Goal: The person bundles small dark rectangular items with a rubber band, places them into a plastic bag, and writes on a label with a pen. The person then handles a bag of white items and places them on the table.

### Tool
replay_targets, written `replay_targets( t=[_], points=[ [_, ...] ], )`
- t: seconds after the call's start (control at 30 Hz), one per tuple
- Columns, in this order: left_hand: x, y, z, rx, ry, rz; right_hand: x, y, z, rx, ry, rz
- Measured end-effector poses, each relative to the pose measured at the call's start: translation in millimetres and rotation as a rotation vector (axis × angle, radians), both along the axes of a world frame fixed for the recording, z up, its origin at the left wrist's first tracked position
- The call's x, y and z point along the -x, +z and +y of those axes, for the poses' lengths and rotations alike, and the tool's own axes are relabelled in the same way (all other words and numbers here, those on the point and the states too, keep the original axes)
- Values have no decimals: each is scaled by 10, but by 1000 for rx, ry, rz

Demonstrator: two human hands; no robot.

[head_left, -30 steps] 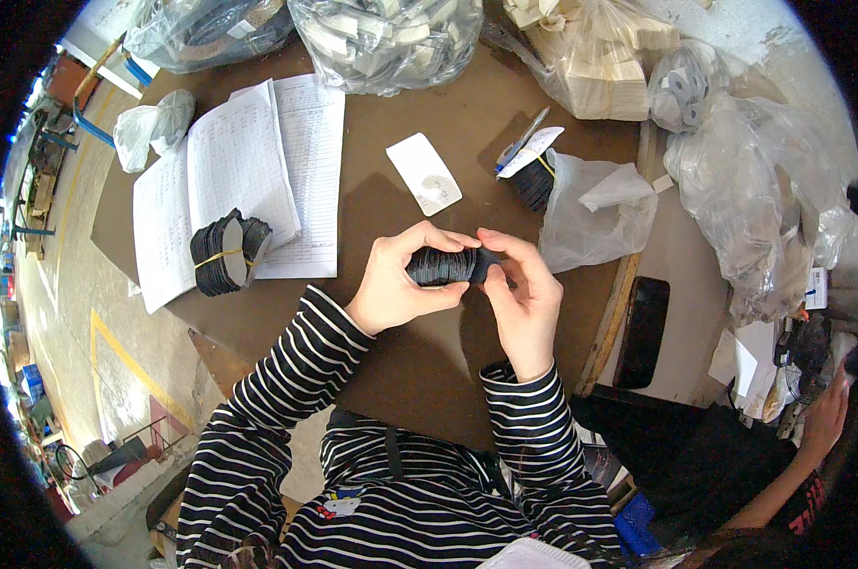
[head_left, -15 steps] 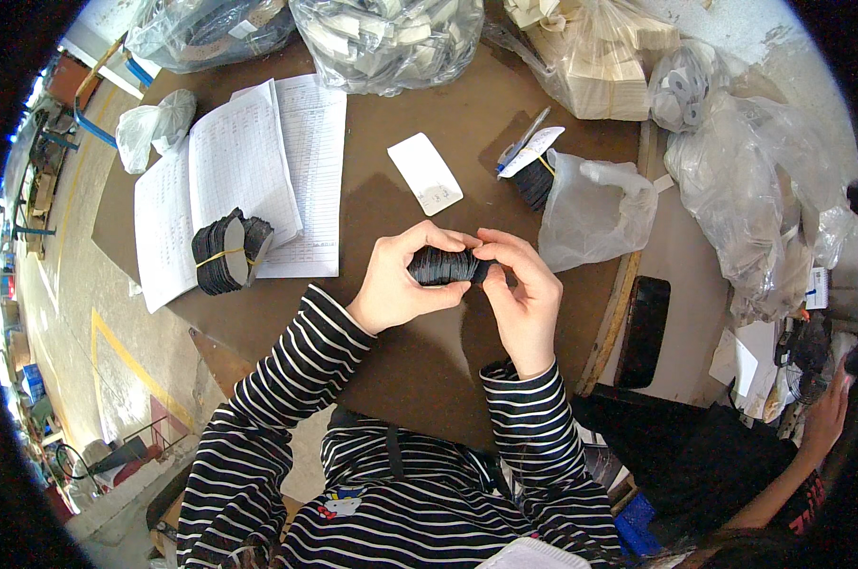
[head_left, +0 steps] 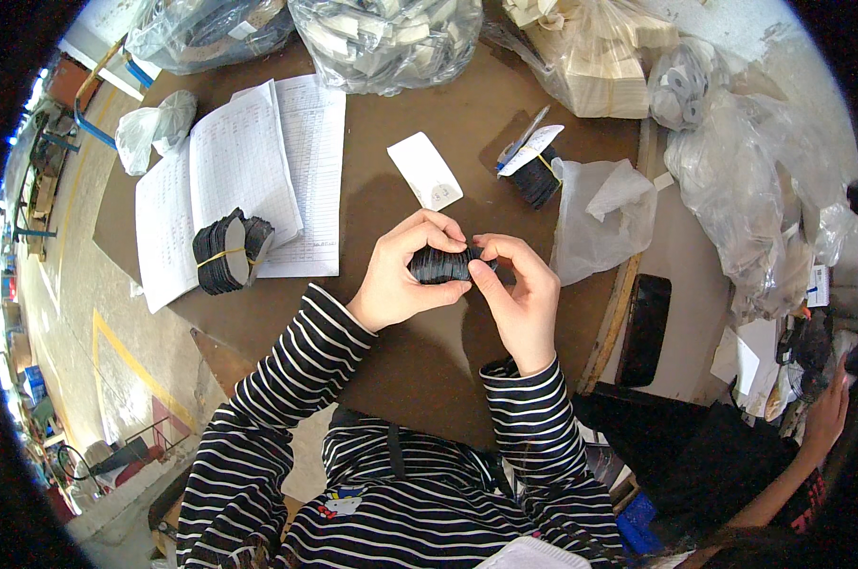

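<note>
Above the brown table, a stack of thin black pieces (head_left: 438, 266) lies sideways between my two hands. My left hand (head_left: 401, 270) wraps round its left part, thumb below and fingers above. At the stack's right end, my right hand (head_left: 519, 289) pinches with thumb and fingertips, which partly hide that end. A white card (head_left: 423, 171) lies on the table just beyond my hands. To the right of it stands another banded black stack (head_left: 535, 180) with a paper slip and a pen (head_left: 524, 140) on top. A third black stack (head_left: 222, 252), held by a yellow band, rests on the open notebook (head_left: 239, 152).
Clear plastic bags of pale pieces (head_left: 386, 43) line the table's far side. A flattened clear bag (head_left: 600, 228) lies right of my hands. More plastic bags (head_left: 756, 190) fill the right side. Another person's arm (head_left: 822, 427) shows at the lower right.
My right thumb and fingers have shifted slightly at the stack's right end. The flattened bag on the right has settled a little away from the banded stack with the pen.
</note>
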State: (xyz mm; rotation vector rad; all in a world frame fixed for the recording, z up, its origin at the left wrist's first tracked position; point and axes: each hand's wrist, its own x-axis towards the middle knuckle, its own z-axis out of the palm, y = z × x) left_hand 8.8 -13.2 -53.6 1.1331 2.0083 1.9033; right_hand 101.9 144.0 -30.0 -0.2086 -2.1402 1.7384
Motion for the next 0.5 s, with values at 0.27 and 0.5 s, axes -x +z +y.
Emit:
replay_targets(
  t=[0.27,0.5],
  points=[
    [-11,-43,14,-52,-53,-86,-2,-30,-5,12,-19,-18],
    [-15,-51,7,-39,-67,-130,6,3,-57,71,-43,-37]
  ],
)
